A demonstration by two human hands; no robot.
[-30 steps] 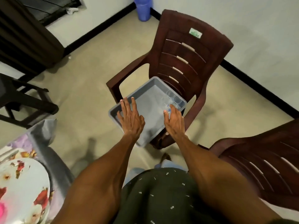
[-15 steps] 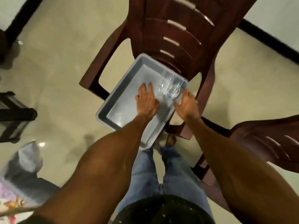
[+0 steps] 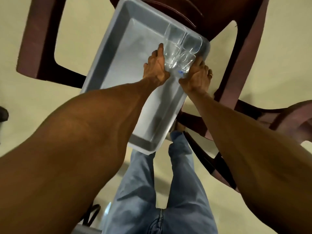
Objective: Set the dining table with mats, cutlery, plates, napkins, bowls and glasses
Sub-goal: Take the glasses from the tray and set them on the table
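Note:
A grey plastic tray (image 3: 108,48) rests on the seat of a dark red plastic chair (image 3: 38,38). Several clear drinking glasses (image 3: 184,39) stand clustered in the tray's far right corner. My left hand (image 3: 156,67) is wrapped around the left side of the nearest left glass (image 3: 170,54). My right hand (image 3: 197,75) grips the nearest right glass (image 3: 186,63) from the right, close to the tray's rim. The two held glasses touch each other between my hands. The rest of the tray holds nothing.
A second dark red chair (image 3: 293,119) stands close on the right, its arm near my right forearm. My legs in blue jeans (image 3: 152,191) stand right in front of the tray. Pale tiled floor (image 3: 33,102) surrounds the chairs.
I have leaned in over the tray. Both hands moved from the tray's near part to the far right corner and closed around the two nearest glasses.

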